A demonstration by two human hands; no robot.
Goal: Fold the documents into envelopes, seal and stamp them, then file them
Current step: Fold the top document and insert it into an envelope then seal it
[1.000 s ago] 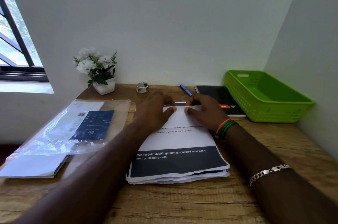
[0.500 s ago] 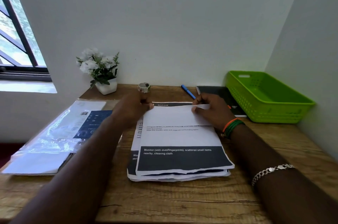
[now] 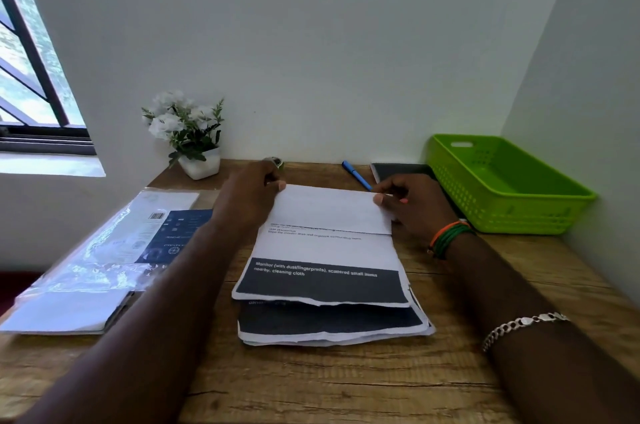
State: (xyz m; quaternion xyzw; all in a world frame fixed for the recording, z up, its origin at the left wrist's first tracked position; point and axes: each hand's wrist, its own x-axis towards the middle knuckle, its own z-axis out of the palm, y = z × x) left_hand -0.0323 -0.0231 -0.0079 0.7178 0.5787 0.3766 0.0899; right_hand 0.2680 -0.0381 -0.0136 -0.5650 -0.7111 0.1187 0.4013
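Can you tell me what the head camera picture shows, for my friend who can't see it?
Two hands, the left hand and right hand, pinch the far corners of the top sheet of a paper stack, its far end folded toward the person, on a wooden desk. A green basket sits to the right, a flower pot at the back left.

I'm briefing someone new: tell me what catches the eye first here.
Centre of the desk: the left hand and right hand pinch the far corners of the top sheet, folded toward the person over a paper stack. A bright green basket sits at the right.
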